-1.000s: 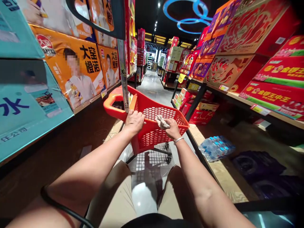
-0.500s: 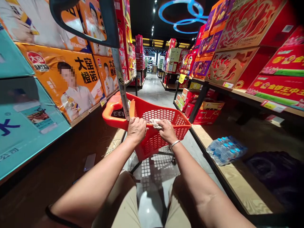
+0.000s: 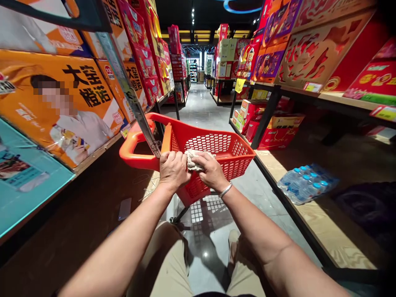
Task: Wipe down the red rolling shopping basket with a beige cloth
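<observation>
A red plastic shopping cart [image 3: 198,181] with a holed basket stands in front of my legs. My left hand [image 3: 174,169] is closed over the cart's near rim, close to the foot of a worn metal post [image 3: 130,90] that rises from the cart. In my right hand [image 3: 212,170] is a crumpled off-white cloth [image 3: 194,159], held against the same rim just right of my left hand. A bracelet circles my right wrist. The cart's orange-red handle [image 3: 131,154] sticks out to the left of the post.
Orange drink cartons [image 3: 83,95] are stacked on the left shelf, above a phone-like slab [image 3: 124,209] lower down. On the right, gift boxes [image 3: 324,53] line a shelf over a pack of water bottles [image 3: 303,183]. A tiled aisle [image 3: 201,107] runs ahead between shelves.
The cloth and my right hand have moved left along the rim, up to my left hand. The cart sits slightly nearer, and the view has moved forward along the aisle.
</observation>
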The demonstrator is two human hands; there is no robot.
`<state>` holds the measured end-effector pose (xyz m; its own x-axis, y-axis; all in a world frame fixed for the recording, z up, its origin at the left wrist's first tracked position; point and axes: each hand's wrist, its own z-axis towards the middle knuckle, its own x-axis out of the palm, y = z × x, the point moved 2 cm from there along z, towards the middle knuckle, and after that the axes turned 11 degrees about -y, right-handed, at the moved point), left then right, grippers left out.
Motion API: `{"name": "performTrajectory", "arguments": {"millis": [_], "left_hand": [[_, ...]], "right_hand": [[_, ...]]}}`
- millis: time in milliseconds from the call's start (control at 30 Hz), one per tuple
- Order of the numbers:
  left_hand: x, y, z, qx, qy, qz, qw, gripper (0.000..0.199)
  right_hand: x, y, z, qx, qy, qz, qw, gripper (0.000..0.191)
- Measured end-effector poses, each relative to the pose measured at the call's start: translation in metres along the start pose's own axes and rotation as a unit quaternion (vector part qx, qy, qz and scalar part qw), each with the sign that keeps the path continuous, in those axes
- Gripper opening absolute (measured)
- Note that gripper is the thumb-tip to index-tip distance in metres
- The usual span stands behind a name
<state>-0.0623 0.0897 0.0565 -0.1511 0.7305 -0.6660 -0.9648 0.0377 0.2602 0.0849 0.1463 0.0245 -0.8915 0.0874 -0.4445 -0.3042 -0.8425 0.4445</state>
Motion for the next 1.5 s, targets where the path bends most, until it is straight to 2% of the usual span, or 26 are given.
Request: {"name": "performTrajectory", "arguments": {"millis": [67,167,267,333,433,533,633,700,800,967,1033,1100,1200,1267,1367,1500], "left_hand": [[0.000,0.002,-0.002,0.008,-0.007,-0.002,1.000,0.023],[0.001,0.005,-0.004,0.023,-0.021,-0.003,1.000,0.029],[0.001,0.007,-0.006,0.033,-0.030,-0.006,0.999,0.033],[0.001,0.008,-0.005,0.032,-0.027,-0.011,0.999,0.034],[0.001,0.007,-0.004,0.026,-0.020,-0.017,0.999,0.031],[0.000,0.008,-0.004,0.022,-0.021,-0.018,0.999,0.028],[-0.001,0.011,-0.007,0.021,-0.020,-0.020,0.999,0.027],[-0.004,0.013,-0.008,0.026,-0.012,-0.026,0.999,0.027],[-0.009,0.018,-0.009,0.042,0.007,-0.045,0.998,0.030],[-0.015,0.027,-0.007,0.072,0.010,-0.052,0.996,0.035],[-0.013,0.031,-0.006,0.071,0.005,-0.055,0.996,0.036],[-0.008,0.034,-0.005,0.067,0.010,-0.052,0.996,0.036],[0.001,0.032,0.000,0.063,0.028,-0.028,0.997,0.034],[0.004,0.028,0.003,0.063,0.036,-0.011,0.997,0.032],[0.004,0.021,0.007,0.067,0.038,-0.009,0.997,0.035],[0.003,0.016,0.009,0.057,0.049,-0.025,0.997,0.042]], "right_hand": [[-0.007,-0.012,-0.002,0.019,0.009,-0.035,0.999,0.047],[-0.035,-0.049,-0.007,0.081,0.019,-0.101,0.991,0.042],[-0.067,-0.087,-0.015,0.143,0.002,-0.143,0.979,0.038],[-0.078,-0.100,-0.021,0.170,-0.017,-0.162,0.972,0.040],[-0.070,-0.091,-0.026,0.161,-0.045,-0.160,0.973,0.052],[-0.040,-0.056,-0.027,0.083,-0.039,-0.089,0.992,0.063],[-0.013,-0.020,-0.025,0.006,-0.005,-0.033,0.999,0.060],[-0.006,-0.006,-0.023,-0.010,0.012,-0.043,0.999,0.051],[-0.014,-0.006,-0.018,0.020,0.012,-0.075,0.997,0.039],[-0.051,-0.035,-0.014,0.121,0.016,-0.117,0.986,0.018],[-0.063,-0.045,-0.017,0.152,0.020,-0.140,0.978,0.016],[-0.068,-0.047,-0.021,0.164,-0.005,-0.173,0.971,0.020],[-0.054,-0.034,-0.027,0.107,-0.055,-0.196,0.973,0.037],[-0.031,-0.021,-0.032,0.038,-0.045,-0.188,0.980,0.052],[0.010,-0.009,-0.046,-0.009,0.014,-0.199,0.980,0.057],[0.052,-0.005,-0.069,-0.037,0.132,-0.234,0.963,0.044]]}}
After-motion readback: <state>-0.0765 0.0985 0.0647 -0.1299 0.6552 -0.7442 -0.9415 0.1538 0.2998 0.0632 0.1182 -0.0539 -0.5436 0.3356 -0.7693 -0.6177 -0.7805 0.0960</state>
